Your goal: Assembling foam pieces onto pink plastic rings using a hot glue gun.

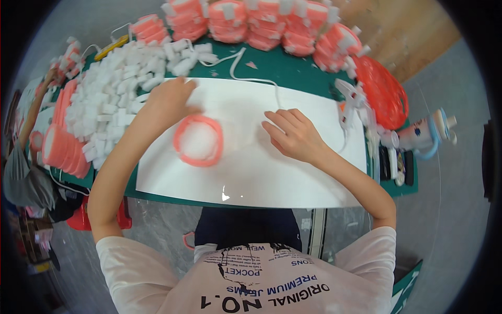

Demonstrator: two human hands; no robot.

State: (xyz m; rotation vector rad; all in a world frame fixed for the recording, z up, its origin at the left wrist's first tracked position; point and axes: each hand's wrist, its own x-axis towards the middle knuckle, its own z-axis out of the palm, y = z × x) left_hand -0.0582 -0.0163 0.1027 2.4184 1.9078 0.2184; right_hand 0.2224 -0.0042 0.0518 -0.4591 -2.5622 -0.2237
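Note:
A round foam piece (200,141) lies on the white board, left of the middle. Its raised rim is pink and its centre is white. My left hand (172,99) hovers just above its far edge, with fingers smeared by motion; whether they hold anything cannot be made out. Over the right half of the board is my right hand (295,134), fingers bent loosely and apart, with nothing visible in them. It does not touch the foam piece.
White foam blocks (117,78) are heaped at left. Stacked pink-and-white foam pieces (227,23) line the far edge. A white cord (256,80) crosses the board (251,183). At right are a red plastic bag (379,91) and a cup (421,135). A co-worker's arm (36,104) shows far left.

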